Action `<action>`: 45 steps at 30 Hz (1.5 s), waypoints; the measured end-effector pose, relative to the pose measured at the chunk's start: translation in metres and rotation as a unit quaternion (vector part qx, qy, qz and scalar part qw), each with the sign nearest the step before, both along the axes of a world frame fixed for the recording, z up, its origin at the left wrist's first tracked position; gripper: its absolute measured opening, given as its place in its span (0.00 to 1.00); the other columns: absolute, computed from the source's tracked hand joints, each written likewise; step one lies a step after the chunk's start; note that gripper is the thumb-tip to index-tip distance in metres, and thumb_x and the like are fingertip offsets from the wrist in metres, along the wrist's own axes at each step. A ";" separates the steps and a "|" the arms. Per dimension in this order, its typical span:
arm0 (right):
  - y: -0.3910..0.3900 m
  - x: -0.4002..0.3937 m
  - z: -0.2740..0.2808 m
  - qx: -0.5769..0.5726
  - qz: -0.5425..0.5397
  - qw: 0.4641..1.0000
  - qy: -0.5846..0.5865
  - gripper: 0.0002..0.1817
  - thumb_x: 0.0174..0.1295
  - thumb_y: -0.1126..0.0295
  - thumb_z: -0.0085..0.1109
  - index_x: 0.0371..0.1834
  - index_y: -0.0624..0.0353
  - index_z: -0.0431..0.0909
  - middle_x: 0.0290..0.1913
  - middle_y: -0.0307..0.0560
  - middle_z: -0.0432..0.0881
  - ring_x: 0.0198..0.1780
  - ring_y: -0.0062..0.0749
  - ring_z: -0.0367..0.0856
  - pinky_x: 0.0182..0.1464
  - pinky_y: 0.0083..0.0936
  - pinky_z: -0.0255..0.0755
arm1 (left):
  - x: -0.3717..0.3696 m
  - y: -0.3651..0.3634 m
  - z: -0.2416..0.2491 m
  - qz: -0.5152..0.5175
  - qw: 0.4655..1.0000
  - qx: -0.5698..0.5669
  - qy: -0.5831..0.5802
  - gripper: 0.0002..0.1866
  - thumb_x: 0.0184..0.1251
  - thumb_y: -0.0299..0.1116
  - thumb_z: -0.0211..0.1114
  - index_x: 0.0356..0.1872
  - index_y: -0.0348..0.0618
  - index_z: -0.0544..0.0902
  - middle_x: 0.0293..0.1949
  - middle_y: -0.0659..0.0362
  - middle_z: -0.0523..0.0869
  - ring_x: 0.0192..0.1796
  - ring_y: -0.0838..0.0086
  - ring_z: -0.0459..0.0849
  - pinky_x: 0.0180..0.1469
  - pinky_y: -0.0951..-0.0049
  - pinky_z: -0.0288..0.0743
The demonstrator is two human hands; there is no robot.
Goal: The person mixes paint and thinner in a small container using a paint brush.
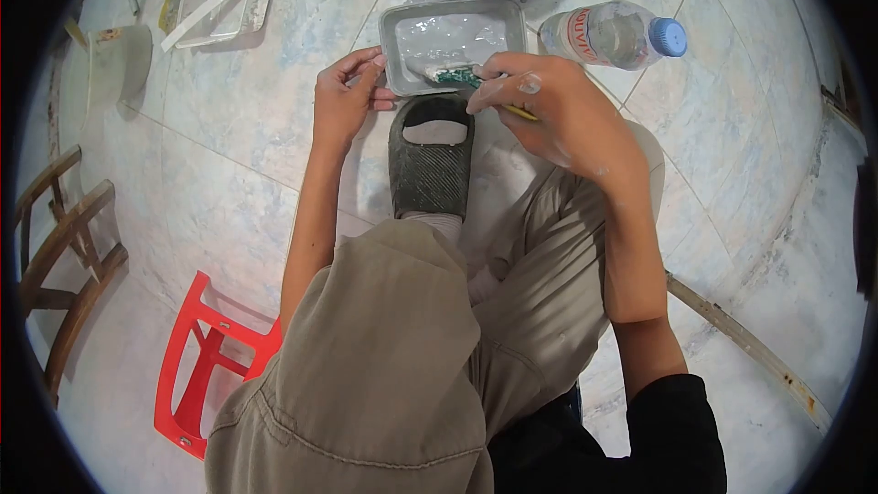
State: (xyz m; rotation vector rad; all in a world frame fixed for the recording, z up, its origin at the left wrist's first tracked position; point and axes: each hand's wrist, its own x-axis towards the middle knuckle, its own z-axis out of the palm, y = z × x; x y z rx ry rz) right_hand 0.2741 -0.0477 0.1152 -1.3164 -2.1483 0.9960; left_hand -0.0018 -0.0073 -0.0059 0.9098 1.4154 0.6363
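Two hands at grey tray (391, 46), right hand (549, 110) fingers gripping half-hidden brush (455, 77), left hand (346, 96) fingers pinching tray rim.

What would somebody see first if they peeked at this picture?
Probably the grey plastic tray of white paint at top centre, where the right hand dips a green-handled paintbrush and the left hand steadies the tray's near corner. Just below it sits a dark ribbed rubber slipper, and a bright red plastic stool lies tipped over at lower left.
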 end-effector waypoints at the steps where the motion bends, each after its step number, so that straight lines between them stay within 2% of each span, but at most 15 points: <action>1: -0.003 -0.002 0.002 -0.005 -0.007 1.000 -0.010 0.16 0.50 0.84 0.70 0.42 0.55 0.89 0.49 0.46 0.87 0.46 0.52 0.86 0.47 0.41 0.79 | 0.000 0.000 0.000 0.000 1.000 0.001 0.000 0.18 0.78 0.35 0.69 0.62 0.36 0.85 0.43 0.58 0.89 0.31 0.78 0.88 0.34 0.77 0.87; 7: -0.009 -0.015 0.000 0.013 0.014 0.997 -0.071 0.13 0.52 0.81 0.69 0.41 0.53 0.90 0.52 0.40 0.87 0.48 0.50 0.86 0.50 0.41 0.80 | 0.002 0.000 0.003 -0.004 1.000 0.002 0.010 0.18 0.78 0.36 0.68 0.62 0.35 0.85 0.43 0.58 0.89 0.31 0.78 0.88 0.34 0.77 0.87; 10: -0.005 -0.021 -0.005 -0.020 0.022 0.994 -0.106 0.12 0.54 0.79 0.69 0.41 0.54 0.89 0.52 0.42 0.87 0.47 0.51 0.86 0.50 0.41 0.80 | 0.001 0.000 0.002 -0.006 1.000 0.007 0.014 0.18 0.79 0.36 0.68 0.61 0.35 0.86 0.43 0.58 0.89 0.31 0.78 0.88 0.35 0.77 0.87; 13: -0.003 -0.025 -0.009 0.051 -0.015 0.996 -0.071 0.11 0.54 0.80 0.63 0.38 0.54 0.90 0.38 0.47 0.83 0.41 0.51 0.85 0.45 0.43 0.80 | 0.002 -0.001 0.002 -0.001 1.000 0.005 0.014 0.18 0.79 0.36 0.68 0.62 0.35 0.86 0.43 0.57 0.89 0.31 0.78 0.88 0.35 0.76 0.88; 16: 0.000 -0.024 -0.016 0.040 -0.027 0.997 -0.057 0.12 0.54 0.80 0.63 0.39 0.54 0.91 0.39 0.47 0.83 0.41 0.51 0.86 0.45 0.43 0.80 | 0.001 -0.001 0.000 -0.003 1.000 0.007 0.015 0.18 0.79 0.36 0.68 0.62 0.35 0.85 0.43 0.57 0.89 0.31 0.78 0.88 0.35 0.76 0.88; 19: 0.002 -0.021 -0.021 0.027 -0.024 0.998 -0.054 0.15 0.49 0.83 0.71 0.41 0.56 0.89 0.53 0.45 0.88 0.47 0.53 0.87 0.47 0.41 0.81 | 0.002 -0.001 0.001 -0.002 1.000 0.006 0.018 0.18 0.79 0.36 0.68 0.61 0.35 0.85 0.43 0.58 0.89 0.31 0.78 0.88 0.34 0.76 0.88; 28: 0.007 -0.025 -0.035 0.086 -0.028 0.993 -0.070 0.15 0.52 0.79 0.72 0.44 0.54 0.88 0.55 0.49 0.89 0.52 0.54 0.87 0.51 0.42 0.83 | 0.002 -0.001 0.000 -0.002 1.000 0.004 0.002 0.18 0.79 0.36 0.68 0.61 0.34 0.85 0.42 0.58 0.90 0.31 0.78 0.89 0.34 0.76 0.88; 37: 0.008 -0.029 -0.044 0.104 -0.054 0.991 -0.065 0.16 0.52 0.78 0.73 0.45 0.52 0.88 0.59 0.47 0.89 0.57 0.51 0.87 0.56 0.42 0.82 | 0.003 -0.001 0.002 -0.003 1.000 0.005 0.003 0.18 0.79 0.36 0.67 0.61 0.35 0.86 0.42 0.58 0.90 0.31 0.78 0.89 0.34 0.77 0.88; 43: 0.010 -0.031 -0.045 0.110 -0.067 0.991 -0.041 0.16 0.52 0.79 0.72 0.46 0.54 0.87 0.56 0.47 0.89 0.52 0.52 0.87 0.51 0.42 0.83 | 0.002 0.000 0.001 -0.003 1.000 0.004 0.002 0.18 0.79 0.36 0.67 0.61 0.35 0.86 0.42 0.58 0.90 0.31 0.78 0.89 0.35 0.77 0.87; 45: 0.011 -0.035 -0.047 0.132 -0.087 0.987 -0.022 0.15 0.52 0.81 0.66 0.43 0.55 0.88 0.49 0.46 0.89 0.45 0.52 0.88 0.45 0.43 0.83 | 0.002 0.000 0.002 -0.003 1.000 0.004 0.002 0.18 0.79 0.36 0.67 0.61 0.35 0.86 0.42 0.58 0.90 0.31 0.78 0.88 0.35 0.77 0.87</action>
